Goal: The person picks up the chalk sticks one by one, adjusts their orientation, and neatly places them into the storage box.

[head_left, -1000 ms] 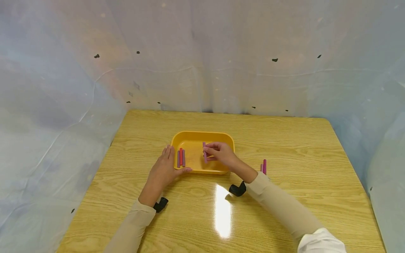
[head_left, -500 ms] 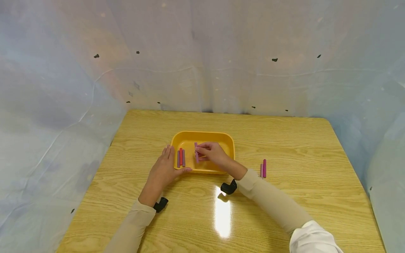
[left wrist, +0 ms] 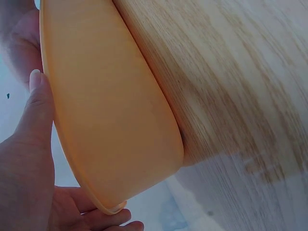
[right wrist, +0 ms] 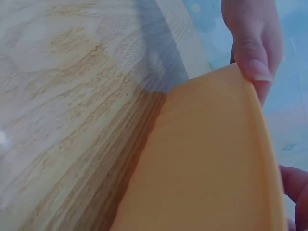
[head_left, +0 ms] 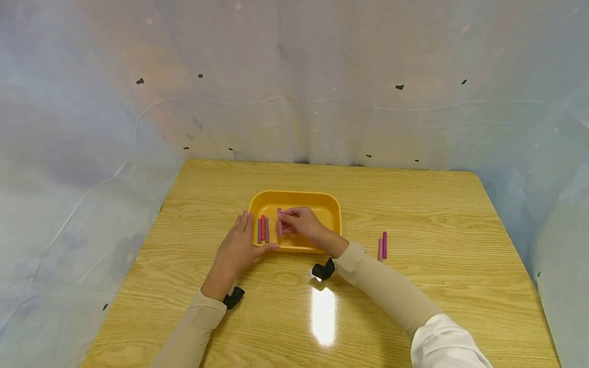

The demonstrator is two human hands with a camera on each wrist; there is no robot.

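Right hand pinches a purple stick over the yellow tray; left hand rests outstretched on the tray's rim.
Stick probably light, stiff, brittle: best pinched gently mid-length.

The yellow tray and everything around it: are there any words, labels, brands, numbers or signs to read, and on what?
None: no text can be read in any view.
Yellow tray: no lettering on its visible sides.
Coloured sticks inside it, two sticks to its right: no marks show, but they are too small to rule out fine print.
Pale backdrop: dark blotches, not letters.
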